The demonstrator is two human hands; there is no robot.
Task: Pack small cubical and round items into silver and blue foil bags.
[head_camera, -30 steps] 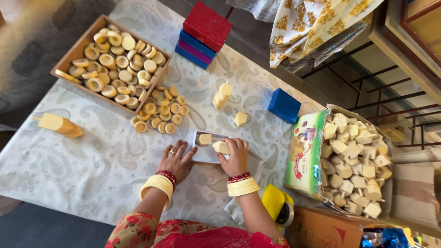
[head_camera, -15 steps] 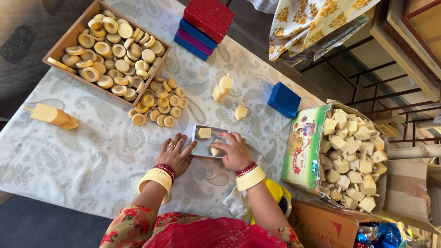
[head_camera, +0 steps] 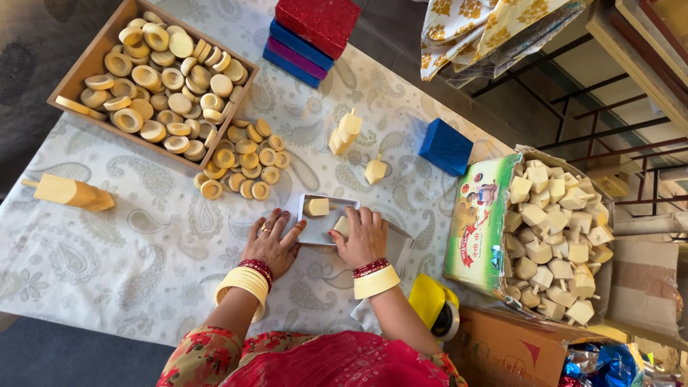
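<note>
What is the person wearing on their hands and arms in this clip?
Both forearms are bare. The left hand has red-painted nails and a ring on one finger; its wrist carries thin red bangles above a wide stack of cream-yellow bangles. The right hand wears the same pairing at the wrist. Short sleeves are red with a floral print.

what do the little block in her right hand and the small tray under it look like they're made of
Block under the right hand: probably pale unfinished wood, matte cream surface. Tray, steadied by the left hand: likely thin sheet metal, flat grey with a dull sheen.
</note>
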